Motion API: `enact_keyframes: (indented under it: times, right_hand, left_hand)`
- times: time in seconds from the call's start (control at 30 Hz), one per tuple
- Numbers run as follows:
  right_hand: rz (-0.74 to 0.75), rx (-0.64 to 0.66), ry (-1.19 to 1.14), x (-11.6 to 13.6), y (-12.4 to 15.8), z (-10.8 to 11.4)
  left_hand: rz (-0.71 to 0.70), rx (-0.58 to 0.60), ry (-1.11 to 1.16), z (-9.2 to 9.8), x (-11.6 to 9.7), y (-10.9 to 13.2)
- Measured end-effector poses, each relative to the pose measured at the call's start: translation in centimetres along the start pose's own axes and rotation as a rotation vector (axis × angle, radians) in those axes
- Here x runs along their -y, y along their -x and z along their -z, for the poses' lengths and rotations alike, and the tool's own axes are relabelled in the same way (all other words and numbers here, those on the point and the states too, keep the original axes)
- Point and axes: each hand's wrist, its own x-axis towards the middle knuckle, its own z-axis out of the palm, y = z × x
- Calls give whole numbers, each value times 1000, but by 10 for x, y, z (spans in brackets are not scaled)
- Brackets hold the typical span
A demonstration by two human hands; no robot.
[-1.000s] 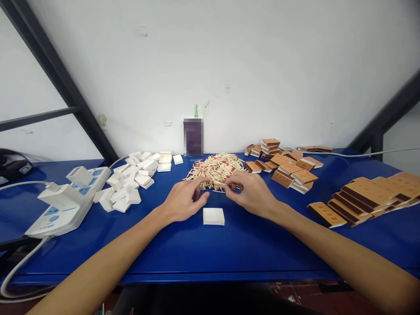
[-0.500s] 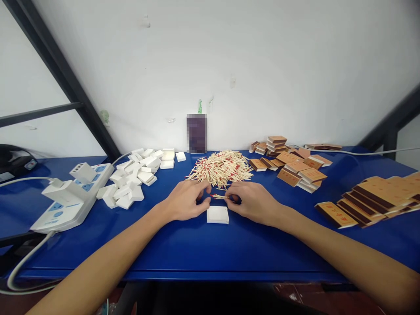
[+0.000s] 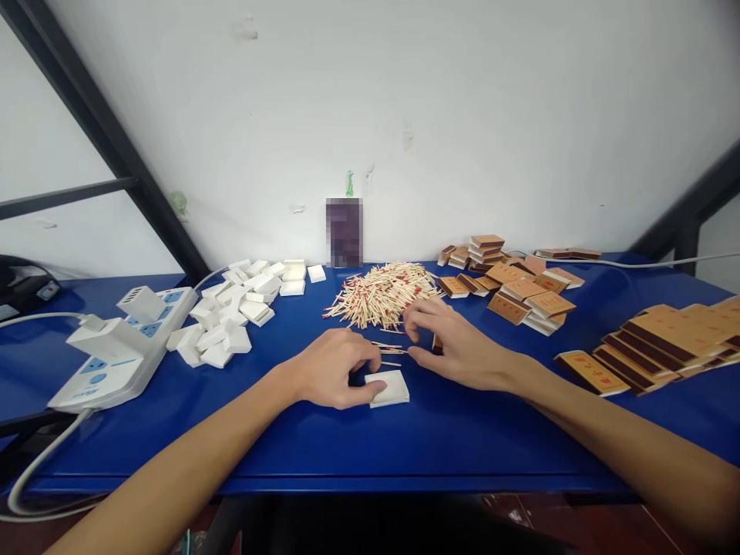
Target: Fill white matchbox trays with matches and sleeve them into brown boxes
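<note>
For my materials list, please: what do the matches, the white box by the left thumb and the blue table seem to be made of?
Matches: probably bare wood, matt; thin pale sticks with red heads.
White box: likely card, matt; thin edges, no shine.
Blue table: glossy, perhaps painted metal; even colour, soft sheen.

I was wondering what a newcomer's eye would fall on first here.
Probably the heap of matches, in the middle near the wall. White trays lie piled to its left, and orange boxes to its right. In front, the left hand and right hand flank a few loose matches.
</note>
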Motion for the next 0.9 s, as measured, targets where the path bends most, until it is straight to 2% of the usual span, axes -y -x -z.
enact_keyframes:
  times: [0.17, 0.3, 0.47, 0.53, 0.63, 0.67, 0.73, 0.83, 0.9]
  right_hand:
    - [74, -132, -25, -2, 1, -3]
    - [103, -158, -166, 9, 2, -8]
    - [21, -113, -496, 19, 8, -13]
    - [-29, -151, -702, 17, 10, -16]
    - [-73, -280, -936, 11, 12, -21]
    - [-78, -310, -934, 9, 12, -22]
    - [-91, -307, -769, 6, 10, -23]
    - [-109, -233, -390, 3, 4, -25]
    - [-92, -186, -245, 1, 1, -26]
  left_hand:
    - [102, -107, -43, -1, 10, -1]
    - [121, -67, -67, -2, 13, -2]
    - [121, -54, -76, -1, 9, -2]
    - [125, -56, -85, -1, 9, -2]
    - [121, -47, -82, -1, 11, -3]
    - [118, -43, -80, -1, 11, -3]
    - [110, -34, -82, -2, 12, -3]
    - [100, -33, -90, -3, 13, -3]
    - [98, -35, -91, -4, 14, -3]
